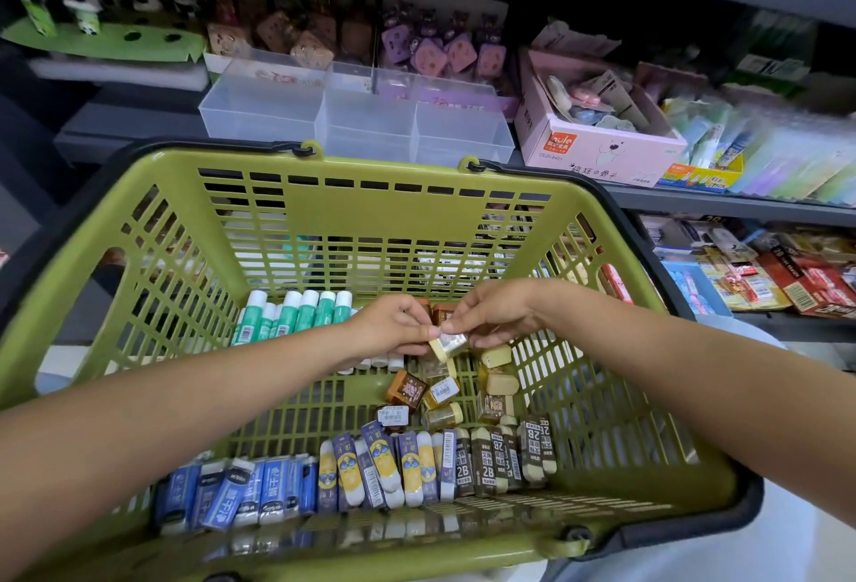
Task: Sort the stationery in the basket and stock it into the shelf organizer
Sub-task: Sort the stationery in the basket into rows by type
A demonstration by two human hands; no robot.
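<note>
Together left hand (393, 324), right hand (491, 317) pinch wrapped eraser (448, 344); above basket (380, 174).

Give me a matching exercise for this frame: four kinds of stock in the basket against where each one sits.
Things:
1. green glue sticks
2. blue erasers
3. 2B erasers
4. small wrapped eraser

Places:
A. pinched between left hand and right hand
B. basket floor, near-left corner
C. far-left part of the floor
D. near row, right end

Pairs: 1-C, 2-B, 3-D, 4-A
</note>
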